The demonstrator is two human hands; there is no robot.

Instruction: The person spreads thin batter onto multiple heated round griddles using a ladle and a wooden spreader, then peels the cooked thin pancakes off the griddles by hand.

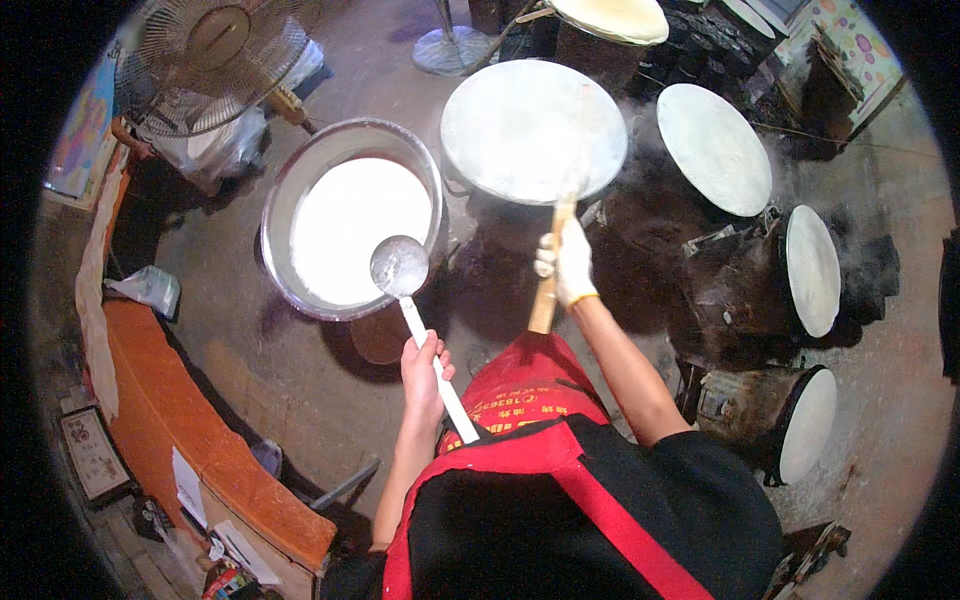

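In my bare left hand (423, 378) is a ladle with a long white handle (425, 343). Its metal bowl (399, 266), coated with white liquid, hangs over the near edge of a large metal pot (276, 240) that holds white batter (360, 220). My right hand (572, 262), in a white glove, is closed round a long flat wooden spreader (543, 305). The spreader's far end is blurred and lies across a round griddle (510, 130) covered with a pale white layer. Whether it touches that layer I cannot tell.
More round griddles with white tops curve along my right, such as one at back right (715, 150) and others nearer (812, 270), (808, 425), with steam around them. A fan (215, 45) stands back left. An orange-brown counter (180, 400) runs along the left.
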